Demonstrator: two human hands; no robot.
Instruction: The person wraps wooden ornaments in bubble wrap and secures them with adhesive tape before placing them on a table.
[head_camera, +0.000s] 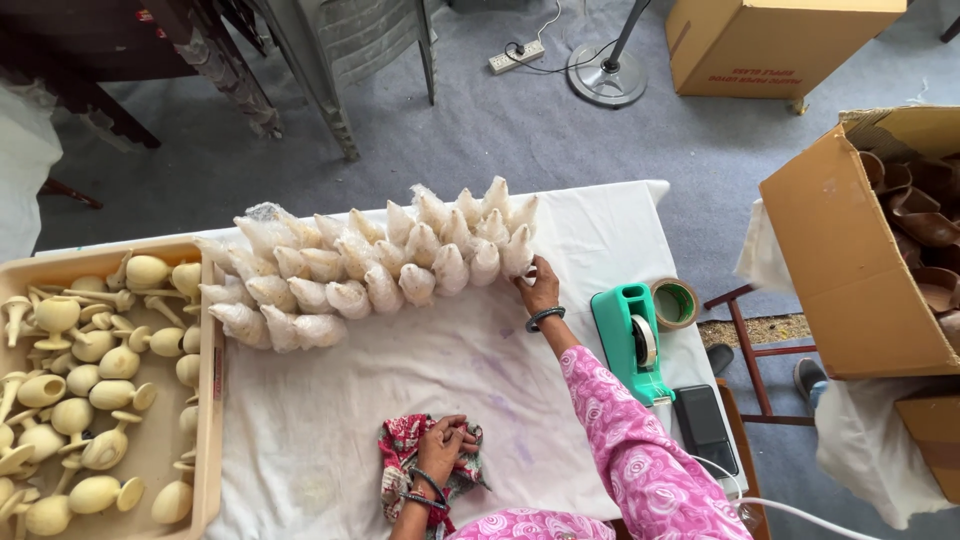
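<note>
White cloth (330, 420) with faint purple stains; sleeve (640, 465) pink with roses; rag (400, 445) red floral; dispenser (630, 340) teal; goblets (90, 395) cream; tray (207, 400) beige; phone (705, 425) black.

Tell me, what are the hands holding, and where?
The left hand grips a red patterned cloth, bunched at its middle. The right hand touches the lower edge of the end plastic-wrapped goblet; a grip cannot be told.
</note>
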